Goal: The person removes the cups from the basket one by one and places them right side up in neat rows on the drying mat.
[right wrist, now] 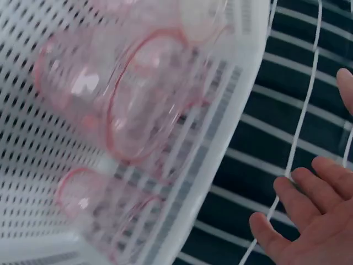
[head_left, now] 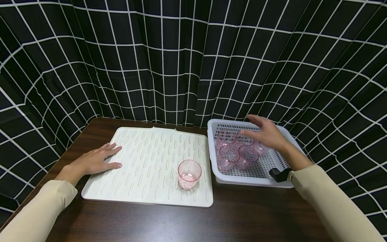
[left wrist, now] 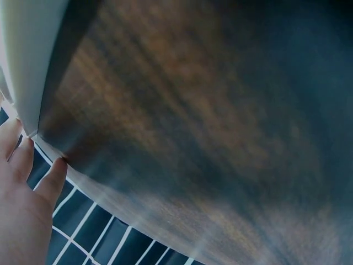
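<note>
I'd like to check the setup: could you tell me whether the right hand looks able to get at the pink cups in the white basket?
Probably yes. The right hand hovers open just above the pink cups, the white basket has no lid, and nothing lies between them.

We find no readable text, label, brand, number or sign anywhere; the curtain (head_left: 193, 60) across the upper frame carries only a white grid.

The drying mat (head_left: 145, 161) lies mostly bare; only 1 pink cup (head_left: 189, 174) stands near its right edge. The white basket (head_left: 242, 178) just beside it is crowded with cups (head_left: 239, 154). The curtain (head_left: 193, 60) closes off the surface (head_left: 242, 215) behind.
</note>
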`<state>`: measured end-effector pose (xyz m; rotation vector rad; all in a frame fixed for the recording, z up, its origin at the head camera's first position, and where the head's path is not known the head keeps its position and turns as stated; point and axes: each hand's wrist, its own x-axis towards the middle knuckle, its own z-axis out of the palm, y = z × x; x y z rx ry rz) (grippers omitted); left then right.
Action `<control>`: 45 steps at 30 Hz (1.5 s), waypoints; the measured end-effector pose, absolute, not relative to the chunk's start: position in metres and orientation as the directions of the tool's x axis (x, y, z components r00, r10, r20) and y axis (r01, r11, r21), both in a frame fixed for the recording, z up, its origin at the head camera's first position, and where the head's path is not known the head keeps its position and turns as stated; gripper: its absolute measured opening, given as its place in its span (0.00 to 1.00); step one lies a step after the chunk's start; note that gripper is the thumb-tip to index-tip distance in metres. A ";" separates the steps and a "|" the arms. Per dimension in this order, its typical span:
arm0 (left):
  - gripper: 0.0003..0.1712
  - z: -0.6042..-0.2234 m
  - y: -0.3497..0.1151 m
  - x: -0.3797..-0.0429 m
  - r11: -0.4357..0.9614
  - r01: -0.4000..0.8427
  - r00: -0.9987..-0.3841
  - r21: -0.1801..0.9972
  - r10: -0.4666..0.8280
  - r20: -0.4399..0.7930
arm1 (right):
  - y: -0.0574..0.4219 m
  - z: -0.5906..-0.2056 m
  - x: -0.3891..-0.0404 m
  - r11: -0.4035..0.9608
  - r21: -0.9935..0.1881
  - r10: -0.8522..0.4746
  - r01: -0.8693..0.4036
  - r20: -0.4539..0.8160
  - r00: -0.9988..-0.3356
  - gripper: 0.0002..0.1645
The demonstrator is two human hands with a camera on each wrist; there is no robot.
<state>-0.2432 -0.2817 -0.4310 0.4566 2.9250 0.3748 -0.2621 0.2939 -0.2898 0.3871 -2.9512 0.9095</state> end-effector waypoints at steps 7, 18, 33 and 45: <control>0.54 -0.431 -0.283 -0.243 0.919 0.284 -0.939 0.273 0.324 -0.115 | 0.327 -0.301 -0.274 0.819 -0.562 -0.107 -0.120 0.056 -0.993 0.55; 0.53 -0.427 -0.283 -0.241 0.915 0.296 -0.936 0.273 0.335 -0.107 | 0.361 -0.317 -0.284 0.841 -0.540 0.011 0.017 -0.015 -1.000 0.57; 0.54 -0.428 -0.281 -0.241 0.918 0.286 -0.938 0.274 0.326 -0.113 | 0.373 -0.340 -0.295 0.866 -0.489 -0.014 0.102 -0.229 -0.973 0.53; 0.54 -0.431 -0.282 -0.244 0.925 0.270 -0.942 0.269 0.311 -0.125 | 0.374 -0.344 -0.294 0.874 -0.474 0.009 0.108 -0.206 -0.978 0.52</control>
